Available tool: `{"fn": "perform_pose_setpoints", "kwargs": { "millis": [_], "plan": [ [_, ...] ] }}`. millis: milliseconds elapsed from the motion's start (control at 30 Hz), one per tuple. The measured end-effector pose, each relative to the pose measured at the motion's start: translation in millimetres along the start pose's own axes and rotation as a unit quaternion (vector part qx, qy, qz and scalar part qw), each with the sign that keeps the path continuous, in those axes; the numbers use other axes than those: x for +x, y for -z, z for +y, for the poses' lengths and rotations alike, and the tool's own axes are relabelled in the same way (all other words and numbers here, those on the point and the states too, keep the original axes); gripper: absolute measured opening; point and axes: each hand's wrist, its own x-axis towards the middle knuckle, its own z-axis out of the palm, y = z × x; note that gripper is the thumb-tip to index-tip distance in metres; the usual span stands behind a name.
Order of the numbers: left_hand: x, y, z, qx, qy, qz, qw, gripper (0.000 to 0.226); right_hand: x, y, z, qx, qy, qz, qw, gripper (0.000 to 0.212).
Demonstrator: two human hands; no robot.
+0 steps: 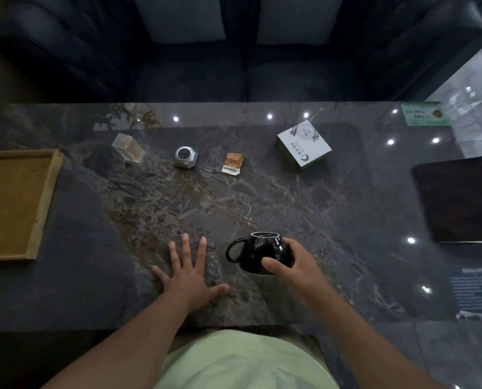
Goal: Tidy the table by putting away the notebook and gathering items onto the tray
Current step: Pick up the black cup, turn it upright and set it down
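The dark marbled table (332,220) fills the view, and the person's right hand (295,265) grips a black mug (259,248) near its front edge. The thumb lies across the near side of the mug and the fingers curl round its right side. The handle points left, away from the palm. Whether the mug's base touches the table cannot be told.

Far to the left of that grip lies the wooden tray (44,203), at the table's left end and well apart from the mug. To the right of the grip and a little beyond it lies the dark notebook (458,200), closed and flat near the right edge. Beyond the grip and slightly right sits a white and green box (304,146), turned at an angle.

Just left of the grip, the left hand (187,273) lies flat on the table with fingers spread, holding nothing. Its thumb points toward the mug without touching it.

Beyond the grip and to the left stand three smaller things in a row, each apart from the others. Farthest left is a clear plastic container (129,148), then a silver faceted object (185,156). Nearest the line of the grip is a small orange sachet (232,163).
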Motion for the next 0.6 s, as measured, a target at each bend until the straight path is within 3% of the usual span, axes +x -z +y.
{"fn": "perform_pose_setpoints", "kwargs": {
  "millis": [233, 600],
  "plan": [
    [1, 0, 1, -0.003, -0.004, 0.003, 1.000, 0.129, -5, 4, -15, -0.038, -0.017, -0.018, 0.999, 0.059],
    [5, -6, -4, -0.010, -0.014, 0.018, 1.000, 0.130, 5, 3, -19, -0.042, -0.135, -0.118, 0.983, 0.087]
  ]
}}
